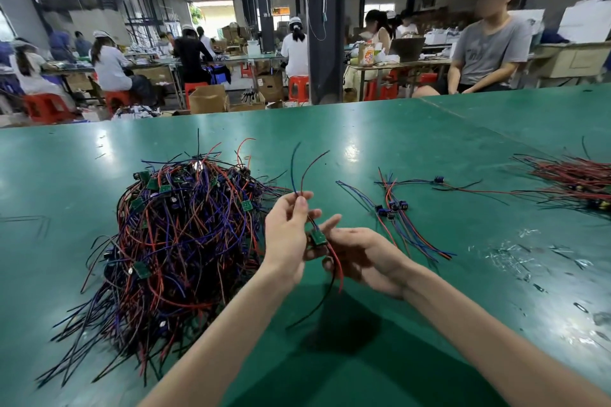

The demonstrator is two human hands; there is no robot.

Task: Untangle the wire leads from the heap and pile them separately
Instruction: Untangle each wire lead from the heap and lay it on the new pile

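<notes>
A big tangled heap (185,241) of red, blue and black wire leads with small green boards lies on the green table (429,129), left of centre. My left hand (287,231) pinches one wire lead (318,236) just above its small green board; its blue and red ends stick up. My right hand (360,256) is beside it, palm up, and holds the lower part of the same lead, whose red and black wires hang below. A small sorted pile (395,208) of leads lies to the right of my hands.
Another pile of red and black leads (575,182) lies at the table's right edge. Bits of clear scrap (535,258) are scattered at the right. A person in a grey shirt (486,53) sits beyond the far edge; several workers sit at benches behind.
</notes>
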